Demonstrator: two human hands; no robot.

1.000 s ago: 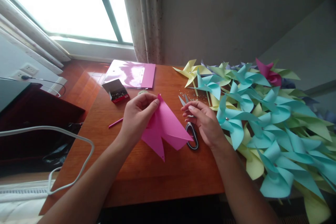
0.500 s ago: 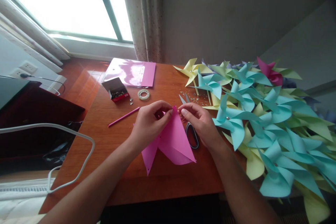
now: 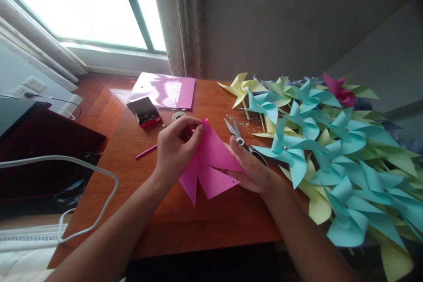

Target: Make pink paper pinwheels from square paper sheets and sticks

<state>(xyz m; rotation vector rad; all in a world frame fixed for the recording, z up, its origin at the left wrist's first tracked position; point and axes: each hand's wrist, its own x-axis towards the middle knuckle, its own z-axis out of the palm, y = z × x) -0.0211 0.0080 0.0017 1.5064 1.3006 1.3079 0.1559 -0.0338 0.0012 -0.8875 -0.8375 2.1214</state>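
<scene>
A person sits at a brown wooden table (image 3: 198, 224) with both bare hands over the middle of it. The left hand (image 3: 173, 150) pinches the top corner of a pink paper shape (image 3: 211, 165) between its thumb and first finger, and the other fingers curl in behind. The pink paper shape is cut into pointed flaps that fan out and hang down just above the table, between the 2 hands. The right hand (image 3: 251, 169) is under the right side of the paper. Its fingers are pressed together and mostly hidden behind a flap, with the thumb lying along the flap's edge. A pair of scissors (image 3: 239, 136) lies on the table just behind the right hand, blades a little open and pointing away. A thin pink stick (image 3: 145, 152) lies to the left of the left hand. Farther back are a small open box of pins (image 3: 145, 112), a roll of tape (image 3: 178, 116) partly hidden by the left hand, and a flat stack of pink paper sheets (image 3: 165, 91). Tiny shiny bits (image 3: 244, 119) are scattered near the scissors. A big pile of blue, yellow and green paper pinwheels (image 3: 330, 150) covers the right side of the table.
</scene>
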